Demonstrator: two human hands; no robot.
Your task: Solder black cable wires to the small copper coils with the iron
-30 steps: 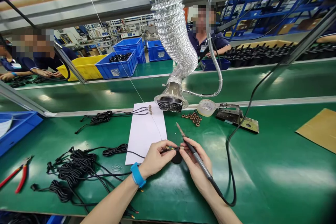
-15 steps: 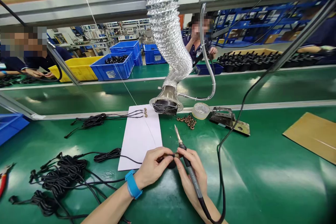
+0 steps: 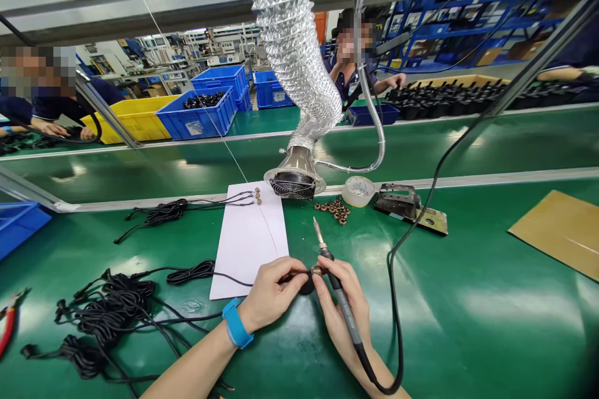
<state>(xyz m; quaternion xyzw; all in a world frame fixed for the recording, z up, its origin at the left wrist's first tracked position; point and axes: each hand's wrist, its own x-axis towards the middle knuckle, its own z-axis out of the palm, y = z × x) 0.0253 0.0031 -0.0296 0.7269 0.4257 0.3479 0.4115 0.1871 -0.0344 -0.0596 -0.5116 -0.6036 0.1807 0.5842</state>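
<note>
My left hand (image 3: 269, 298), with a blue band at the wrist, pinches the end of a black cable (image 3: 229, 278) that runs back to a tied coil. Close by, my right hand (image 3: 347, 296) holds a soldering iron (image 3: 345, 312) across its fingers, tip pointing up and away. Thumb and forefinger of that same hand pinch a small brass-coloured part (image 3: 317, 270) against the cable's end; whether the two are joined is hidden. Under the left fingertips lies a round black object (image 3: 306, 287), mostly covered. White paper (image 3: 238, 234) carries more cable ends and small brass parts (image 3: 258, 196).
Several black cables (image 3: 112, 305) are heaped at left, beside red-handled pliers (image 3: 8, 327). Ahead are loose brass parts (image 3: 337, 211), a round clear container (image 3: 358, 192), a metal stand (image 3: 400, 202) and a low-hanging fume duct fan (image 3: 294, 186). Cardboard (image 3: 556, 234) lies right. Co-workers sit opposite.
The view has shifted slightly. My hands keep nearly the same pose, with the brass part turned a little between the fingertips. A co-worker's hand opposite has moved to the right.
</note>
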